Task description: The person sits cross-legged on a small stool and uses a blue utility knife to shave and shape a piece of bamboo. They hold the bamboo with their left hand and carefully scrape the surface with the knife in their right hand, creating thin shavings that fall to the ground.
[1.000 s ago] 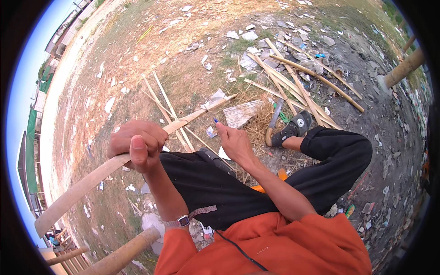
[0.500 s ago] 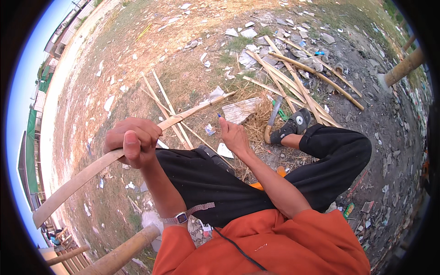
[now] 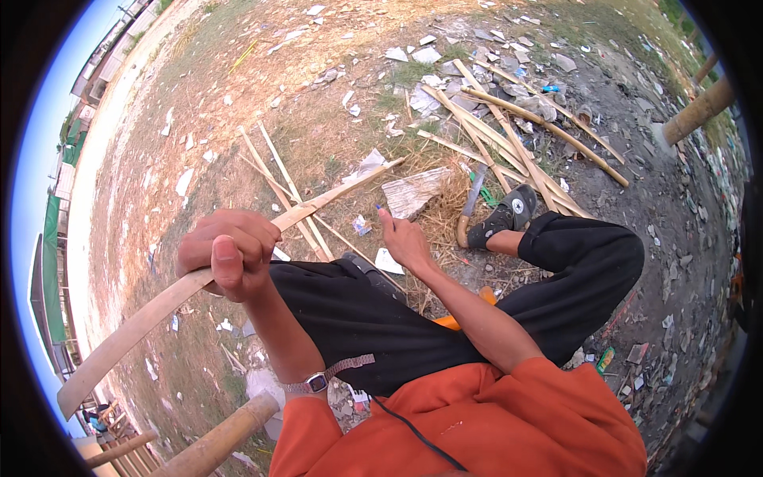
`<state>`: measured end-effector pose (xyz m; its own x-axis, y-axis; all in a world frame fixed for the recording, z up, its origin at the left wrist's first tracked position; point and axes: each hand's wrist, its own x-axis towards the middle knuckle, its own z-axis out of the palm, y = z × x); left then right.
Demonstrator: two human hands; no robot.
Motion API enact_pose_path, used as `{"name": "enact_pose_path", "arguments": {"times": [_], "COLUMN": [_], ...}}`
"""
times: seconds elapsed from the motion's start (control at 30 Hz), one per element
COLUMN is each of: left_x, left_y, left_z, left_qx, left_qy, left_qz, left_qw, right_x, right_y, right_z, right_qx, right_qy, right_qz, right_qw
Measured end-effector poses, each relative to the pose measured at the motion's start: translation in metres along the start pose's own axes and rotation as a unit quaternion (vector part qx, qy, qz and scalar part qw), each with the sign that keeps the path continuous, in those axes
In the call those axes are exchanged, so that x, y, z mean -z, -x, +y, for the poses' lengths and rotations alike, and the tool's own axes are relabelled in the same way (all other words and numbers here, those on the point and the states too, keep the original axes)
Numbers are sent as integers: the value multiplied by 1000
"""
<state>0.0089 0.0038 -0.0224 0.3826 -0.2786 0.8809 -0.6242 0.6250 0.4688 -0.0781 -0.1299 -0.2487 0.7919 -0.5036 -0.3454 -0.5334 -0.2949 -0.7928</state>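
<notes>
My left hand (image 3: 230, 253) is closed around a long, flat bamboo strip (image 3: 143, 327), thumb pressed along it. The strip slants from low at the left up to the middle, its narrower end past my right hand's level. My right hand (image 3: 407, 242) is closed at the middle, below the strip's far end. A small blue tip (image 3: 377, 207) shows at its thumb; the rest of what it holds is hidden. Just beyond lies a pale, weathered wooden block (image 3: 415, 191). A large knife (image 3: 475, 189) with a wooden handle lies beside my shoe.
Split bamboo strips (image 3: 513, 151) and a rounded bamboo pole (image 3: 548, 126) lie at the upper right. Other strips (image 3: 276, 163) cross at the left. Thick bamboo posts (image 3: 699, 111) stand at the right and lower left (image 3: 218, 437). Shavings and broken tile pieces litter the ground.
The strip's near end has dropped slightly, and my left hand has shifted a little lower. My right hand remains nearly where it was, still closed.
</notes>
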Motion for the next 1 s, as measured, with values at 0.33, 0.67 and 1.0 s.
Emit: {"name": "enact_pose_path", "arguments": {"times": [0.33,0.67,1.0], "left_x": [6,2,5], "left_y": [8,3,1], "left_z": [-2,0,-2], "left_qx": [10,10,-2], "left_qy": [37,32,13], "left_qz": [22,-32,-30], "left_qw": [999,999,999], "right_x": [17,23,17], "right_y": [17,18,8], "right_z": [-36,-39,-29], "right_qx": [113,95,77], "right_qy": [-132,-107,-75], "right_qz": [34,-15,18], "right_qw": [984,990,994]}}
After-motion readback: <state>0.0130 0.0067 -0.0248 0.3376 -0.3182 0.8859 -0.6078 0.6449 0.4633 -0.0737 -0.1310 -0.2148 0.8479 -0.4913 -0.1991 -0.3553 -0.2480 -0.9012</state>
